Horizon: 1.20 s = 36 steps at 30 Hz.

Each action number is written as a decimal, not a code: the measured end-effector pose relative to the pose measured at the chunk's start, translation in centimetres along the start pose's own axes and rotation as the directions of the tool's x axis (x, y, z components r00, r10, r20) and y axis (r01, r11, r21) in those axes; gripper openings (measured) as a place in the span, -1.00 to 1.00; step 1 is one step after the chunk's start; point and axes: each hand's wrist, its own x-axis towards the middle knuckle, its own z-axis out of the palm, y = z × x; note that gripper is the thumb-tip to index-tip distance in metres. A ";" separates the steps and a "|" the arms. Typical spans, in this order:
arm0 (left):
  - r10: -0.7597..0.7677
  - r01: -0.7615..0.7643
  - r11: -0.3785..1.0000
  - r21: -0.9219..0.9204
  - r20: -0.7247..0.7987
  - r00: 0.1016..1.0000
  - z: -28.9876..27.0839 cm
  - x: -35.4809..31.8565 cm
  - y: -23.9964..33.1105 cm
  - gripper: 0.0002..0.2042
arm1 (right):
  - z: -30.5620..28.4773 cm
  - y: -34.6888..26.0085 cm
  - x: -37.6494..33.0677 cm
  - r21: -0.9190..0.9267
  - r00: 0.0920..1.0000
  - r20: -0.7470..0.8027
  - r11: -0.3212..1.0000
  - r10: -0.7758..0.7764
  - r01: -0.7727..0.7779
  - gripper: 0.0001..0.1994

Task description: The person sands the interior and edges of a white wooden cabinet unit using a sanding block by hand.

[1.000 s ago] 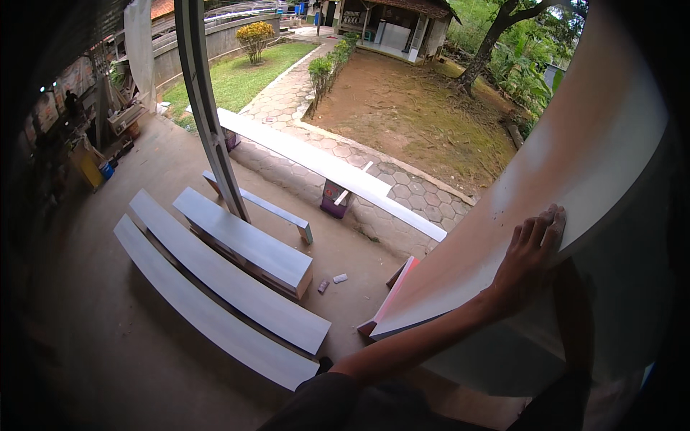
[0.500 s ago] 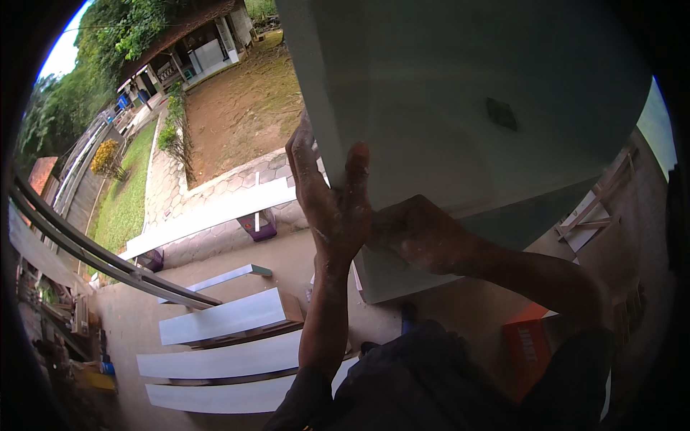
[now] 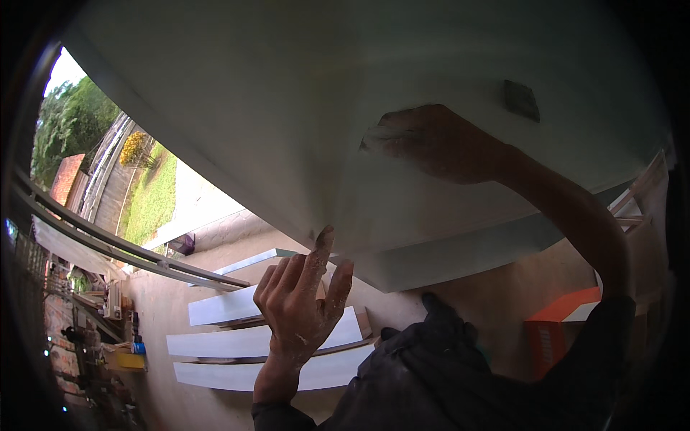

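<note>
A large pale grey-green painted panel (image 3: 273, 108) fills the upper view, tilted, with a ridge running down to its lower corner. My right hand (image 3: 438, 144) is raised against its face, fingers bent onto the surface; a small pale bit shows at the fingertips, and I cannot tell whether it is held. My left hand (image 3: 302, 302) is below the panel with fingers apart and nothing in it. Its index fingertip touches the ridge near the lower edge.
Several white painted planks (image 3: 251, 337) lie side by side on the concrete floor below. An orange box (image 3: 560, 316) stands at the right. A slanted metal post (image 3: 108, 244) crosses the left, with clutter by it and lawn (image 3: 151, 201) beyond. A small dark square (image 3: 521, 100) sits on the panel.
The view has swung closer under the panel. My left hand has come down from the panel's edge to just its fingertip. My right hand has moved higher on the face.
</note>
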 end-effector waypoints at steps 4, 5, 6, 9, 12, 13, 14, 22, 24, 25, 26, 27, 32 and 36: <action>-0.132 0.093 0.976 0.196 0.196 0.972 1.5 0.5 1.3 -0.38 | 0.2 2.1 3.1 -0.237 0.971 0.167 0.949 -0.170 0.207 -0.76; -0.166 0.125 0.973 0.193 0.214 0.962 1.7 0.8 1.5 -0.34 | 0.2 2.5 3.8 -0.291 0.954 0.178 0.914 -0.240 0.284 -0.76; -0.214 0.169 0.968 0.185 0.264 0.940 1.9 1.0 1.6 -0.31 | 0.3 2.9 4.8 -0.340 0.941 0.217 0.883 -0.261 0.324 -0.77; -0.428 0.366 0.902 0.229 0.368 0.825 1.4 1.2 2.6 -0.28 | 1.0 4.2 7.3 -0.317 0.859 0.307 0.807 -0.410 0.498 -0.80; -0.539 0.503 0.842 0.195 0.339 0.771 1.1 0.7 4.6 -0.29 | 2.4 5.1 8.9 -0.189 0.758 0.356 0.753 -0.546 0.631 -0.83; -0.561 0.535 0.827 0.173 0.301 0.771 1.3 0.4 5.3 -0.31 | 2.9 5.3 9.2 -0.187 0.704 0.367 0.693 -0.608 0.697 -0.83; -0.579 0.564 0.814 0.137 0.252 0.775 1.5 0.0 6.0 -0.34 | 3.3 5.6 9.7 -0.171 0.630 0.369 0.617 -0.683 0.769 -0.83; -0.667 0.620 0.731 -0.285 -0.110 0.737 4.8 -2.8 8.5 -0.50 | 3.8 7.0 13.7 -0.194 0.326 0.464 0.264 -0.824 0.945 -0.80; -0.670 0.582 0.729 -0.360 -0.202 0.715 5.9 -3.4 9.0 -0.54 | 4.0 7.0 14.0 -0.160 0.327 0.410 0.286 -0.851 0.945 -0.77; -0.703 0.600 0.697 -0.394 -0.207 0.681 6.5 -3.7 9.4 -0.55 | 4.3 6.9 13.8 -0.120 0.296 0.378 0.271 -0.877 0.955 -0.73; -0.716 0.613 0.687 -0.390 -0.219 0.663 7.0 -3.7 9.3 -0.56 | 4.5 6.7 13.7 -0.081 0.261 0.349 0.249 -0.900 0.965 -0.72; -0.703 0.600 0.704 -0.381 -0.248 0.667 7.5 -3.8 9.3 -0.57 | 5.0 6.3 13.4 -0.047 0.231 0.379 0.231 -0.896 0.972 -0.70; -0.761 0.618 0.649 -0.444 -0.402 0.510 8.5 -3.6 9.1 -0.67 | 7.1 3.9 10.8 0.126 0.078 0.260 0.114 -0.963 0.985 -0.78; -0.813 0.591 0.581 -0.560 -0.428 0.395 8.4 -3.1 8.6 -0.70 | 8.3 2.5 9.9 0.049 0.048 0.146 0.056 -0.988 0.997 -0.84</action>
